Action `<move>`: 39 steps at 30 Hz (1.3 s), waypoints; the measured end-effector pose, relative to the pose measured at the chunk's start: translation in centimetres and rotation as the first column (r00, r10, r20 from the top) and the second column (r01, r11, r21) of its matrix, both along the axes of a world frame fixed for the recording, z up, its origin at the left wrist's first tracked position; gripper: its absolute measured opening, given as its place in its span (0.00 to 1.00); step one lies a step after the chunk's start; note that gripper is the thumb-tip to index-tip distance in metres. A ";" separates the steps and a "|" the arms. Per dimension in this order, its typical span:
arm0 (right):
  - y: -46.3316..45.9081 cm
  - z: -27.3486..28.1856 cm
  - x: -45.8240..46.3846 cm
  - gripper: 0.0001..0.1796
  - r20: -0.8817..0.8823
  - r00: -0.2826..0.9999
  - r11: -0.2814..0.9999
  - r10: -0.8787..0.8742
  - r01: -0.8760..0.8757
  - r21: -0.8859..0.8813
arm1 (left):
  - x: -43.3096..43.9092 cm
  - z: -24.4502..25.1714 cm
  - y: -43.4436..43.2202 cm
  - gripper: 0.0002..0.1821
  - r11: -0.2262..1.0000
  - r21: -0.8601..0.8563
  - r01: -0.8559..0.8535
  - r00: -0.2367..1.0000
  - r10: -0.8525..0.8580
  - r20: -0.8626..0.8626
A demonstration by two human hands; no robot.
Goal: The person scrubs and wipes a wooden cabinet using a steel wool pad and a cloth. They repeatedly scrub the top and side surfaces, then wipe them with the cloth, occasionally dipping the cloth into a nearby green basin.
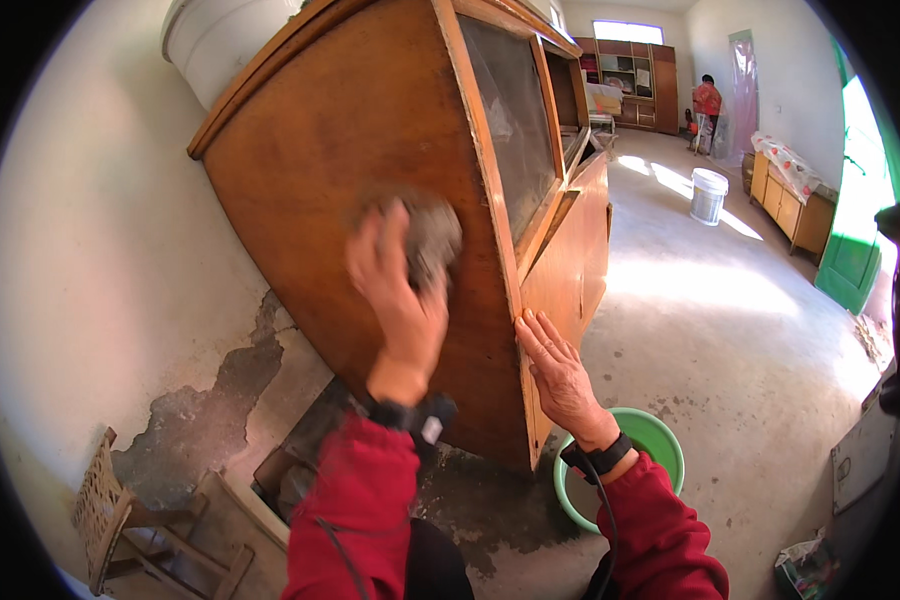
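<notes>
A grey cloth (429, 236) is pressed by my left hand (399, 289) against the brown side panel of a wooden cabinet (292, 195). Motion blurs both hand and cloth, and part of the cloth lies behind the fingers. My right hand (559, 367) rests with its fingers on the cabinet's front edge, below a glass-paned door (510, 112), and holds nothing. Beneath my right wrist, a green plastic basin (671, 439) stands on the floor, partly hidden by the forearm.
A woven-seat wooden chair (112, 517) stands lower left, near peeling wall plaster. A large white tub (217, 45) sits on the cabinet. Across the room are a white bucket (709, 196), a low cupboard (784, 202), a green door (851, 262) and a person in a red top (707, 101).
</notes>
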State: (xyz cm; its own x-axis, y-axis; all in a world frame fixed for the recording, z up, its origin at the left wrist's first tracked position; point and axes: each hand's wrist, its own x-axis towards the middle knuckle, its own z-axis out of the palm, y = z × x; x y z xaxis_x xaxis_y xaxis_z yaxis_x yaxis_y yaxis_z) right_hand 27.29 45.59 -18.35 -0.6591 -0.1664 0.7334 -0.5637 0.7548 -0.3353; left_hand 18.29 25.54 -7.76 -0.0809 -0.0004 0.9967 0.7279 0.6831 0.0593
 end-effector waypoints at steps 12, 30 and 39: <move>-0.2 -1.1 -0.5 0.35 -0.036 0.994 0.987 0.108 -0.111 -0.114 | 2.4 -17.5 3.1 0.35 0.997 -0.012 0.077 0.976 -0.073 0.205; -0.1 -0.8 0.0 0.39 -0.013 0.991 0.985 0.137 -0.137 -0.107 | -6.2 -0.2 -2.8 0.31 0.989 0.143 0.045 0.998 -0.038 -0.048; -0.7 -0.6 0.3 0.39 0.014 0.992 0.987 0.122 -0.119 -0.110 | 0.4 -25.3 1.9 0.33 0.827 0.540 -0.157 0.710 -0.286 0.644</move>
State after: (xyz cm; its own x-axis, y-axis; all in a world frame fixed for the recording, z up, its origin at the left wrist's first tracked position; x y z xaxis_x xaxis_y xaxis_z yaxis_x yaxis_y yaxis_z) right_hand 27.61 44.89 -18.91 -0.6545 -0.1656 0.7377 -0.6403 0.6402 -0.4244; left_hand 18.64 27.43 -33.02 -0.7419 -0.4603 0.4876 0.3685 0.3276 0.8700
